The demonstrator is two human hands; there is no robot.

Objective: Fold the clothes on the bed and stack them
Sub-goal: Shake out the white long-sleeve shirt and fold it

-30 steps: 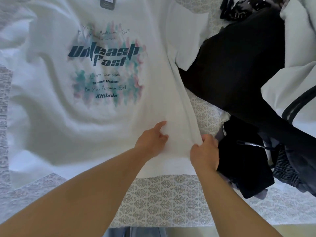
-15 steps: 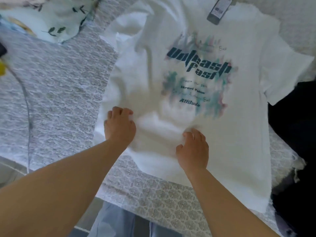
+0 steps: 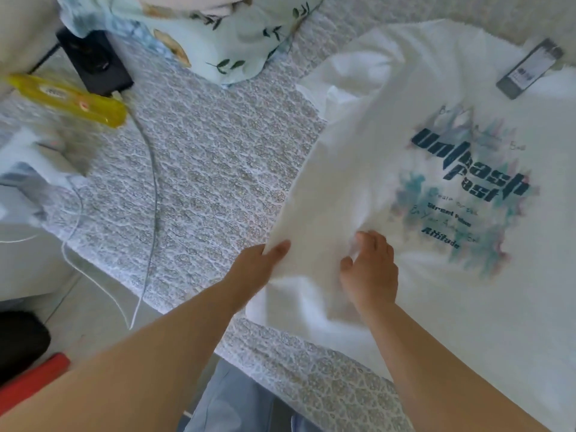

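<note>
White cotton T-shirt with teal printed lettering (image 3: pixel 420 188) lies print-up on the grey patterned bedspread (image 3: pixel 218 169), filling the frame from 12 to 5 o'clock. Left hand (image 3: pixel 258 263) pinches its side edge, thumb on top. Right hand (image 3: pixel 371 269), at 3 o'clock of the left, grips bunched fabric.
</note>
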